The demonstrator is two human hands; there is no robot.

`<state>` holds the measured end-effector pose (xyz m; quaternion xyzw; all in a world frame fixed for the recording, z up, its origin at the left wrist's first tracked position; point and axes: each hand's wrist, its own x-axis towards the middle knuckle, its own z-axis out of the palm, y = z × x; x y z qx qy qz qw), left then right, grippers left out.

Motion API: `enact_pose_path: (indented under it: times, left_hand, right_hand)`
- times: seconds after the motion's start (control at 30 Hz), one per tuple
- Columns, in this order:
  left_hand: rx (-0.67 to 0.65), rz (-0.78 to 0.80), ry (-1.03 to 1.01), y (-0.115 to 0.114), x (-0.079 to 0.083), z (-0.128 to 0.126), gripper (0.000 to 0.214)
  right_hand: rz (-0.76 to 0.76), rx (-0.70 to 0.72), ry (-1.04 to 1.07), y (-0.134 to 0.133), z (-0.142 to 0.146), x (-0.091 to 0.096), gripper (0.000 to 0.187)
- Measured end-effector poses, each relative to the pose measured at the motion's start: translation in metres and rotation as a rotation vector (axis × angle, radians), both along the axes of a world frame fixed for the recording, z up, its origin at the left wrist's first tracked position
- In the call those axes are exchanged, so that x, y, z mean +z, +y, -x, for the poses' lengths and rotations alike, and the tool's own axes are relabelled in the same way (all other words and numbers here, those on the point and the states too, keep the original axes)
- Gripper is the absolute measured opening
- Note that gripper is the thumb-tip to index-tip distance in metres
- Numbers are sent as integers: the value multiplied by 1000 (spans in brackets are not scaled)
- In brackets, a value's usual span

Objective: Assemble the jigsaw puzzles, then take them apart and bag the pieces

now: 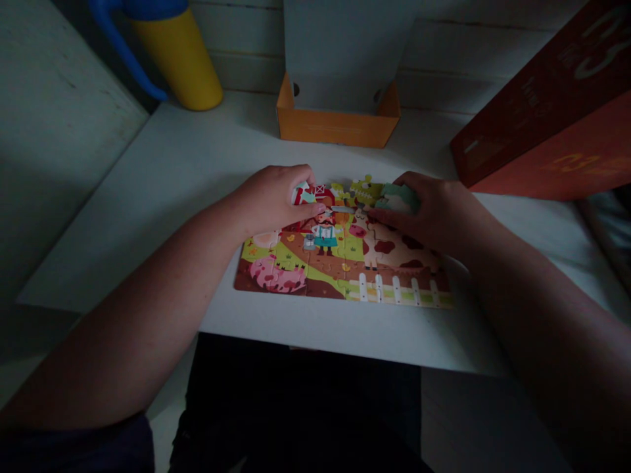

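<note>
A farm-scene jigsaw puzzle (320, 263) lies flat on the white table, showing a farmer, a pink pig, a spotted cow and a white fence. Along its far side, joined puzzle pieces (362, 190) form an uneven top edge; a narrow pale gap shows between them and the lower part near the middle. My left hand (279, 200) grips the far left pieces by the red barn, thumb on the picture and fingers over the far edge. Around the far right pieces my right hand (434, 207) is closed, thumb above the cow; its other fingers are mostly hidden.
Behind the puzzle stands an orange box (340, 126) with its pale lid raised. A yellow jug (182, 62) with a blue handle and top is at the back left. At right, a large red box (542, 125) stands close to my right hand. The white table's (315, 328) front edge borders my lap.
</note>
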<state>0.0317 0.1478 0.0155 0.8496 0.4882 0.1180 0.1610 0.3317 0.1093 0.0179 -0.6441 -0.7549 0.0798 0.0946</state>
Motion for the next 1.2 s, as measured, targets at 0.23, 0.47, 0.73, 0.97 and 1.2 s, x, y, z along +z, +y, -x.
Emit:
enact_pose_path:
  times: [0.23,0.47,0.73,0.97,1.2]
  left_hand:
    - [-21,-18,6,0,-1,1,39]
    - [-24,-20,23,0,0,0,39]
    - [-13,-6,45,-1,2,0,42]
    - [-12,-17,43,1,-1,1,45]
    - [-9,-16,16,0,-1,0,39]
  right_hand:
    - [-1,6,6,-1,1,2,72]
    - [5,17,9,-2,1,3,73]
    - [6,17,-6,-2,2,3,71]
    - [66,-77,69,0,3,8,60]
    - [-57,-170,170,2,1,10,53]
